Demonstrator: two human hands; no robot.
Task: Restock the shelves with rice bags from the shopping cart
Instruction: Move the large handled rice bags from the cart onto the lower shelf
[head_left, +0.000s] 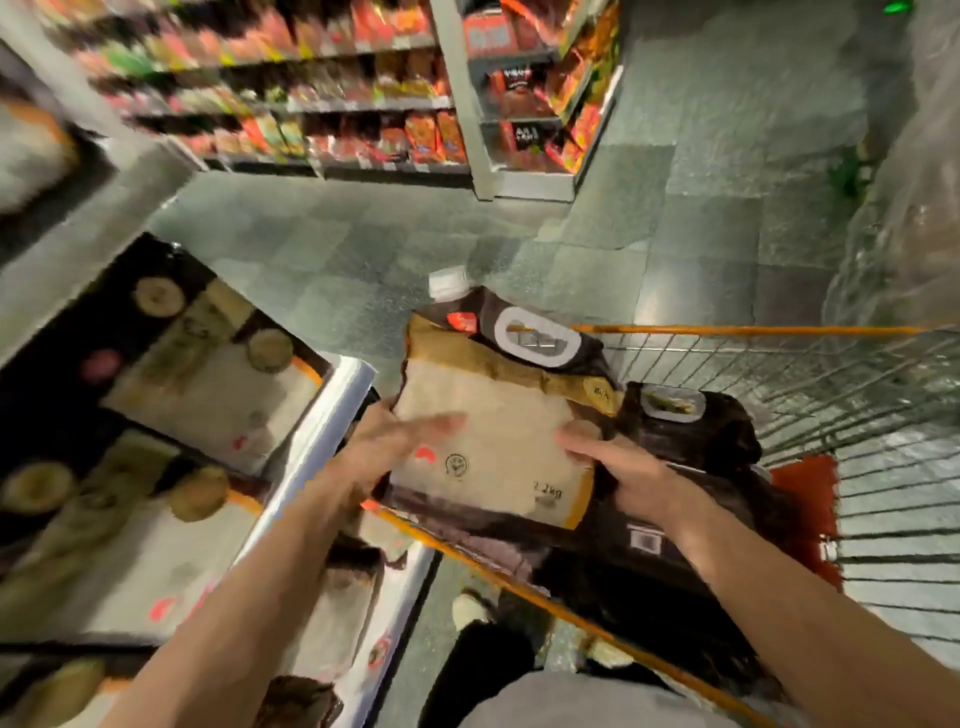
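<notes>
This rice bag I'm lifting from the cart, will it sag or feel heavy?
Probably heavy for its size: both the left hand and right hand support the rice bag. Its creased top suggests it may sag. The plastic skin could slip.

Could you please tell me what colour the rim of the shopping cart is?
The rim is orange; the head view shows it.

Two hands: left hand, right hand. One orange-rimmed wire shopping cart. One beige-and-black plastic rice bag held, at least two black bags carted, two flat beige-fronted bags shelved.
</notes>
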